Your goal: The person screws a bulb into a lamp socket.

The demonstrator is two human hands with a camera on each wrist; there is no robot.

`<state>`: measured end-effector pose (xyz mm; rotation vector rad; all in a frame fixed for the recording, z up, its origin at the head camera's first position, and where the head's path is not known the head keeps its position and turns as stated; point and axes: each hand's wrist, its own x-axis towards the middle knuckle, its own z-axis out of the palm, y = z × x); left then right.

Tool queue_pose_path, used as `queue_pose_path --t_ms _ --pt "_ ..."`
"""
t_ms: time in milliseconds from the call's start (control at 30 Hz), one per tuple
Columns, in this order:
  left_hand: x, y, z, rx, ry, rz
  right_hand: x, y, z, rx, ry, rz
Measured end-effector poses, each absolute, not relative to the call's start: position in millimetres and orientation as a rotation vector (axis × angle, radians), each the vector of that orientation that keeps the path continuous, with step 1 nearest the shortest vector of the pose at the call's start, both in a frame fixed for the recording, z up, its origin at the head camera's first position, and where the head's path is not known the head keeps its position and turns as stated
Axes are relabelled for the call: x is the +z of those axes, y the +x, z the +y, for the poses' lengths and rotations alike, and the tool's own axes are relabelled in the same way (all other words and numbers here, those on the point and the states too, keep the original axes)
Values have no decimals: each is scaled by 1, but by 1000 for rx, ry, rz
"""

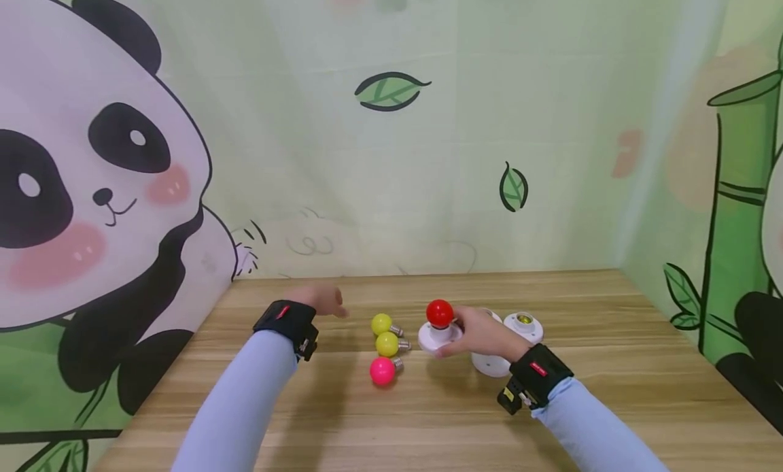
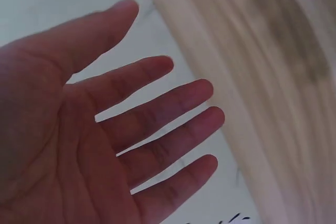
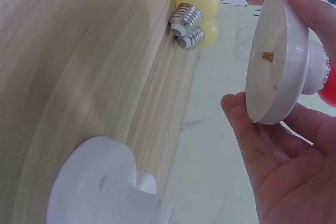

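My right hand point(image 1: 486, 332) grips a white lamp holder point(image 1: 433, 339) by the rim of its round base. A red bulb point(image 1: 440, 313) sits in that holder. In the right wrist view the holder's hollow underside point(image 3: 265, 80) is visible, raised off the table, with thumb and fingers on opposite edges of the rim. My left hand point(image 1: 319, 298) hovers over the table to the left, holding nothing; in the left wrist view its fingers point(image 2: 152, 116) are spread and relaxed. Between the hands lie two yellow bulbs point(image 1: 387, 344) and a pink bulb point(image 1: 383, 371), metal screw bases pointing right.
More white lamp holders stand right of the bulbs, one point(image 1: 489, 365) partly hidden by my right hand. Another holder point(image 1: 531, 330) shows its brass-coloured socket. The wooden table point(image 1: 379, 431) meets a printed panda backdrop point(image 1: 391, 186) behind and at the sides.
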<state>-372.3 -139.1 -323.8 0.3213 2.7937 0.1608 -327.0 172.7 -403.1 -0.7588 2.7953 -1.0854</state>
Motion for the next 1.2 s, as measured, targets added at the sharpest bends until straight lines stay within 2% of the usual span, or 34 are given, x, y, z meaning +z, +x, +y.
queue_pose_path --t_ms 167,367,567,767,900,1033,1200 --pt "-345 -372 -139 91 289 2744 -405 -327 175 -1087 -824 2786" --pt "-354 -373 -138 83 289 2742 -403 -323 179 -1070 -770 2804" --pt "-362 -376 -143 91 292 2758 -383 -324 197 -1124 -696 2756" --pt "-367 -378 -152 128 241 2746 -339 -336 241 -1092 -578 2957" --pt "-368 -375 -154 145 211 2743 -324 -348 280 -1051 -391 3080" --pt "-364 -371 -151 148 225 2727 -329 -352 322 -1064 -173 3114" --pt "-363 -369 -148 103 287 2713 -366 -348 369 -1039 32 3185"
